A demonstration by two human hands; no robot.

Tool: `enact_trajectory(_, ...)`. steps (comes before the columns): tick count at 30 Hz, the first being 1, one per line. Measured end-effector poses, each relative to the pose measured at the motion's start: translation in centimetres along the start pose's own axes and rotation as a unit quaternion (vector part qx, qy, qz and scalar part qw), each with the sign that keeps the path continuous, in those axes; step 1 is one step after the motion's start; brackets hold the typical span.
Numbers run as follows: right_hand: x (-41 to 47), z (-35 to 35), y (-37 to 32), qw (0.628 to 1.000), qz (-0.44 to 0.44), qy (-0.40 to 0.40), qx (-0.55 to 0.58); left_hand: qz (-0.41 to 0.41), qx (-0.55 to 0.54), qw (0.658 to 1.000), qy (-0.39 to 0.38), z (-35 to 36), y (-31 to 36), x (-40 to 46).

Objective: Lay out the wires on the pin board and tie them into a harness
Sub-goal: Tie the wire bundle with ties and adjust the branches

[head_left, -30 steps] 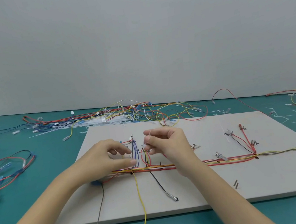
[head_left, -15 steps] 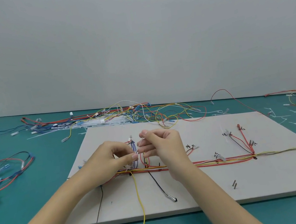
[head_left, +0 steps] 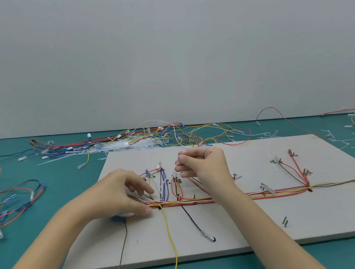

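Bench [head_left: 37,236]: I see teal.
Pin board [head_left: 232,229]: pale grey, black markings.
Harness trunk [head_left: 261,193]: red, yellow, orange, white.
Branch loops [head_left: 163,186]: blue-violet.
Hanging wire [head_left: 171,239]: yellow.
Loose ties [head_left: 127,145]: white.
Wall [head_left: 158,45]: light grey.

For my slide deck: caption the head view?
Left hand presses coloured wire bundle on grey pin board; right hand pinches white tie.

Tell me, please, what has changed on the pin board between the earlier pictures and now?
The hands have parted. The right hand rose slightly and moved toward the far edge, pinching a thin white tie. The left hand came down, its fingers now pressing the wire bundle near the yellow wire. The pin board and the laid wires stayed in place.
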State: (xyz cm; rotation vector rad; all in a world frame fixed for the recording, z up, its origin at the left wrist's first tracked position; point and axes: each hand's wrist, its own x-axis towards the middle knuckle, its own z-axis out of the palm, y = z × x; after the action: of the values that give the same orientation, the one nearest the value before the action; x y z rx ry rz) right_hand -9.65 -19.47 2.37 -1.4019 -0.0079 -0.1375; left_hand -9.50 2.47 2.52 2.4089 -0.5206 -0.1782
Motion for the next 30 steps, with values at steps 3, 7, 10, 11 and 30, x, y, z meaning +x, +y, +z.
enact_trajectory(3,0.4,0.6,0.2,0.999,-0.02,-0.014,-0.029,-0.012,-0.004,1.0,-0.011,0.7,0.1,0.0)
enact_trajectory(7,0.5,1.5,0.8,0.995,-0.048,-0.036,-0.075,-0.025,-0.015,1.0,-0.004,1.0,0.4,0.1)
enact_trajectory(10,0.7,2.1,1.3,0.989,-0.063,-0.05,-0.122,-0.028,0.002,1.0,0.008,1.0,0.5,0.1)
enact_trajectory(11,0.8,2.3,1.5,0.987,-0.066,-0.055,-0.134,-0.029,0.008,0.999,0.011,0.9,0.4,0.1)
enact_trajectory(30,0.9,2.3,3.0,0.977,-0.056,-0.1,-0.182,-0.037,0.1,0.994,0.029,0.8,1.2,-0.6)
